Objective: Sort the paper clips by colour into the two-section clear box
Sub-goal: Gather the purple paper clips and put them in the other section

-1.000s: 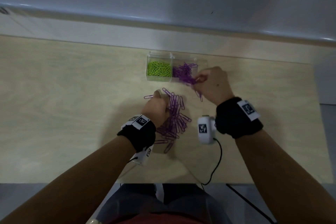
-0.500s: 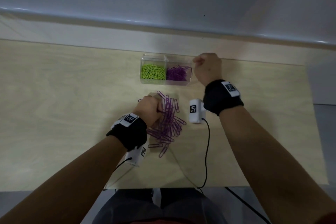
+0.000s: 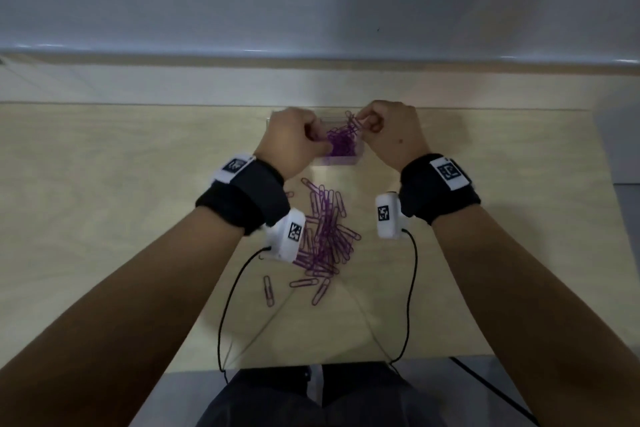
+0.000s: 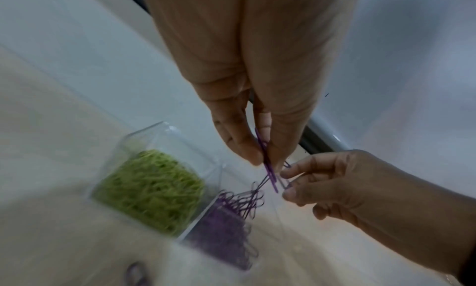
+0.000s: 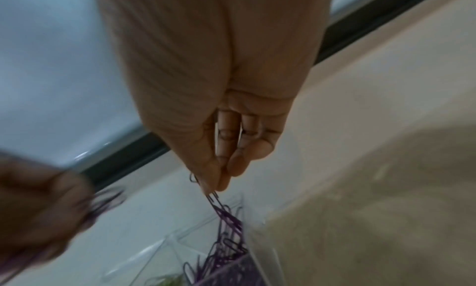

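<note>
Pale wooden tabletop fills the view, with a grey-white wall behind it. Nearest the person lies the loose heap of purple wire paper clips, spread flat on the wood, most with their long axes running roughly away from the person, a few strays at the near edge lying askew. They look light, thin and springy, and slick on their coating; they hook into one another readily, so the safest hold is probably a pinch on one clip's rounded end, with a shake to free hangers-on.

Further out, both hands meet over the clear plastic two-section box. The left hand pinches a purple clip between thumb and fingertips, the clip's long axis pointing down toward the box. The right hand pinches the top of a tangled string of purple clips, fingers closed tight on it, and that string hangs down into the purple section, its lower end among the clips there.

Beside it, the other section holds the green paper clips, piled in every direction. No green clip shows on the table, so I judge the sorting well along, with purple left to move.
</note>
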A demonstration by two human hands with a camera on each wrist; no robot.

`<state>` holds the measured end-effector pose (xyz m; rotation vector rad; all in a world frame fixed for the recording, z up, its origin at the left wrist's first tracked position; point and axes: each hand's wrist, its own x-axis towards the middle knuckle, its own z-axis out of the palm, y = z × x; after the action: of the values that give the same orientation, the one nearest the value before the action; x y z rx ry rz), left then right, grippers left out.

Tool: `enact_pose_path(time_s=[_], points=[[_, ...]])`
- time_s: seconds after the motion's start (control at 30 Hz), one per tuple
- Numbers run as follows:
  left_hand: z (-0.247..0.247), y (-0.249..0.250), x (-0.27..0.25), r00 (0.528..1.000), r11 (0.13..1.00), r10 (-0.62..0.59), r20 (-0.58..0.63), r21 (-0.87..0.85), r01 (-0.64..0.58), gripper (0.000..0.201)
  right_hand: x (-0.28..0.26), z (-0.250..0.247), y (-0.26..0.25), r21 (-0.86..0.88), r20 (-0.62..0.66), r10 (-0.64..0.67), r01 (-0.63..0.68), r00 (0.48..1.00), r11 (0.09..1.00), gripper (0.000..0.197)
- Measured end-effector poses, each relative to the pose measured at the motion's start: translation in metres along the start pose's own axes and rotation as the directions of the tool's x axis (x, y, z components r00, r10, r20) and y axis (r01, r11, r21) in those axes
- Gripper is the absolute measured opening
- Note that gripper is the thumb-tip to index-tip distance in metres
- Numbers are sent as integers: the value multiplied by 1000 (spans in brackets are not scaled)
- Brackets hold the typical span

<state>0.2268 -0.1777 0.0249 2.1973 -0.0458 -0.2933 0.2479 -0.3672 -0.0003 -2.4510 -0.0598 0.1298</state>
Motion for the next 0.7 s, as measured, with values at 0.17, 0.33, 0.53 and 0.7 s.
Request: enact_pose_path(time_s=[0.17,0.33,0.53,0.7], points=[[21,18,34,997,969,71,-28,239,-63,6,1,7,-2,-142,117,-33,50,993,989,11],[42,16,39,959,805,53,280,556,-207,21,-38,13,21,-43,-35,-79,77,996,996,14],[13,-6,1,933,823,262,246,447,-350,18,-79,53,23,-68,374,-178,218,910,974,43],[-9,-63,-70,880,797,254,402,429,-426,31,-82,72,20,-217,610,-290,508,737,834,72]])
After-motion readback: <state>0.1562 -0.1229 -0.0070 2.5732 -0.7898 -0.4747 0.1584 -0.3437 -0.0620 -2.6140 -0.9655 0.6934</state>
